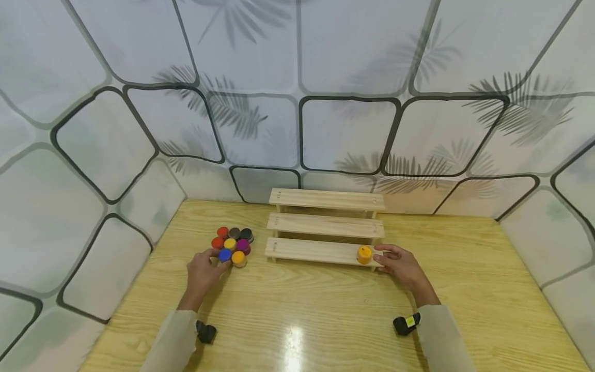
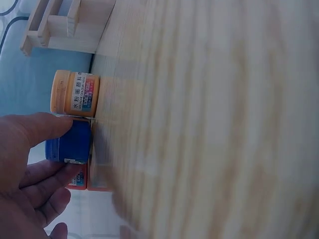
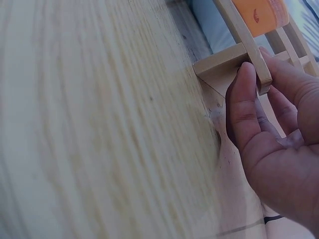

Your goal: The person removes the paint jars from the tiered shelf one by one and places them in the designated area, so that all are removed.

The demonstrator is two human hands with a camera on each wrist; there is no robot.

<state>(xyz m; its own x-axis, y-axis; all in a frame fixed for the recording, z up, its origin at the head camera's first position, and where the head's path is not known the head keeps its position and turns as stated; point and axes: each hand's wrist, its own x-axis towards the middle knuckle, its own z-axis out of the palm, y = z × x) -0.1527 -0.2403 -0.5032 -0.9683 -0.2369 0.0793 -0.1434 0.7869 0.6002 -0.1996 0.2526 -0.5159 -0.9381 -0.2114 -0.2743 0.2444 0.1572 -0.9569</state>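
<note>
My left hand [image 1: 203,273] is at the cluster of small paint jars on the left. Its thumb and fingers pinch a blue paint jar [image 2: 75,141], which sits among the others on the table. Beside that jar stands a yellow-orange paint jar [image 2: 75,92] with a printed label. On the right, my right hand [image 1: 401,266] holds the end of the lowest board of a three-step wooden rack [image 1: 316,251], thumb on one side and fingers on the other. An orange paint jar [image 1: 364,254] stands on that board, just left of the fingertips.
Red [image 1: 217,243], yellow [image 1: 230,244], purple [image 1: 243,246], brownish-grey [image 1: 234,234] and black [image 1: 246,235] jars stand close together behind the blue one. Patterned cloth walls [image 1: 348,134] border the wooden table [image 1: 297,305] at the back and sides.
</note>
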